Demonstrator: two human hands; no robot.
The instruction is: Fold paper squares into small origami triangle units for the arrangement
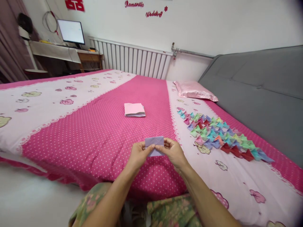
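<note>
A small folded lavender paper [154,142] is held above the near edge of the pink dotted bedspread [106,132]. My left hand [138,154] pinches its left side, fingers closed on it. My right hand [174,152] pinches its right side the same way. A stack of pink square papers [134,109] lies flat on the bed further away. To the right, several folded paper pieces [217,135] in red, green, blue and purple lie in rows on the pale strip of the bedspread.
A pink satin pillow [194,90] rests by the grey padded headboard [260,94] on the right. A white radiator [134,60] lines the far wall. A desk with a monitor [71,31] stands at the far left. My knees in floral fabric [170,211] touch the bed edge.
</note>
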